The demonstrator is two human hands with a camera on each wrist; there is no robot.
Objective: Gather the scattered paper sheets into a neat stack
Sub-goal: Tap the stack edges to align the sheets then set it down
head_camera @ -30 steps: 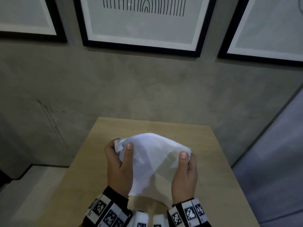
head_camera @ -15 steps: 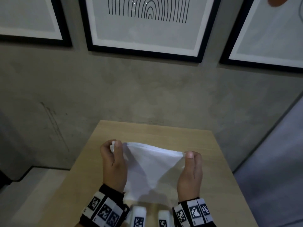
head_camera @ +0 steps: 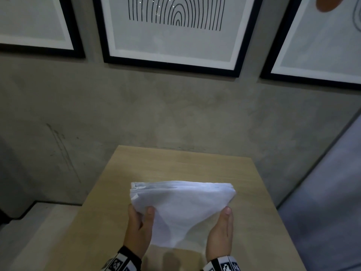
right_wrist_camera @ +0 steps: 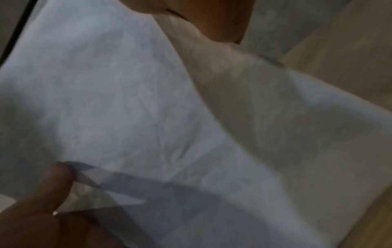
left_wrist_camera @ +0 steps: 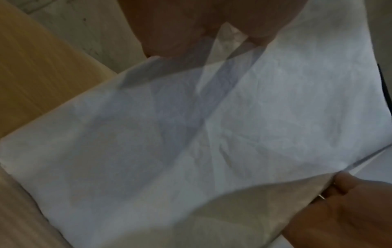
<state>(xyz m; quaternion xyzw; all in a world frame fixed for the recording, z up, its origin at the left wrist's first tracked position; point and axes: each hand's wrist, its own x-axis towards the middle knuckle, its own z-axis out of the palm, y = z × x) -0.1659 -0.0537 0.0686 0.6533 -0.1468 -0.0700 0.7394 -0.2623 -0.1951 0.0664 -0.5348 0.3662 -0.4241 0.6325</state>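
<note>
A stack of white paper sheets [head_camera: 181, 206] is held above the wooden table [head_camera: 175, 165], its top edge level and its lower part sagging in a curve. My left hand [head_camera: 139, 229] grips the stack's left side, thumb on the front and fingers behind. My right hand [head_camera: 220, 231] holds the right side, thumb on the front edge. In the left wrist view the creased sheets [left_wrist_camera: 212, 134] fill the frame, with my right hand [left_wrist_camera: 350, 209] at their far edge. The right wrist view shows the sheets [right_wrist_camera: 127, 100] and my left hand's thumb [right_wrist_camera: 55, 176].
The small table stands against a grey concrete wall [head_camera: 175, 114] with framed pictures [head_camera: 175, 36] hung above. Grey floor [head_camera: 328, 202] lies to the right of the table and a lower step [head_camera: 29, 222] to the left.
Both hands have slid down from the stack's top corners to its lower sides. The sheets, bowed between the hands before, now stand taller with a straight top edge.
</note>
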